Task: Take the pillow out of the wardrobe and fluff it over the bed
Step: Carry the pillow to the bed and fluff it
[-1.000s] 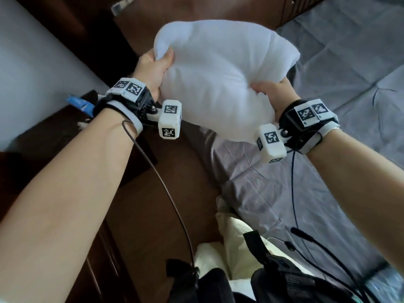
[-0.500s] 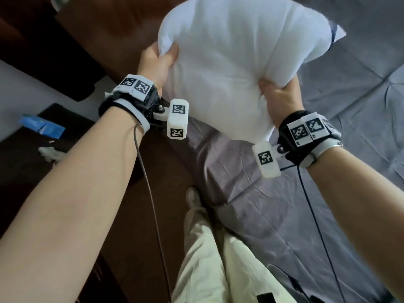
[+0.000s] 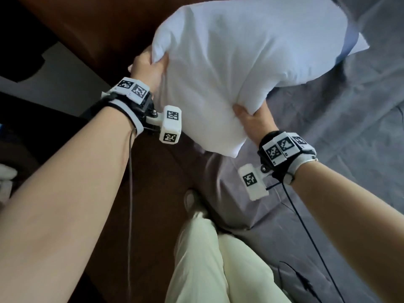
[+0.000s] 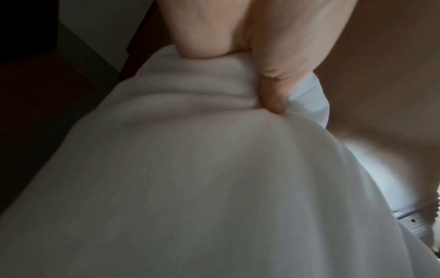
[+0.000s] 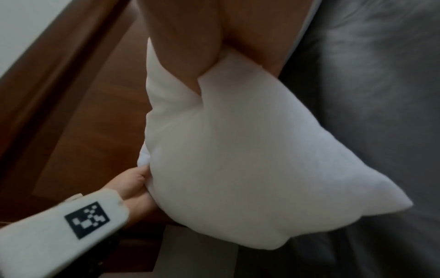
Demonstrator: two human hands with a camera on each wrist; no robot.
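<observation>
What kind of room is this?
Most likely a bedroom. There is a bed with a grey sheet, a white pillow held above it in both hands, and dark wooden furniture beside the bed.

Marker-tagged wrist cameras [image 3: 170,124], pale trousers [image 3: 209,263]

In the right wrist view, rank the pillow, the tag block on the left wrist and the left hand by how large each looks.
1. pillow, by far the largest.
2. tag block, though it sits nearest the camera, which inflates it.
3. left hand, only partly showing beside the pillow's edge.
</observation>
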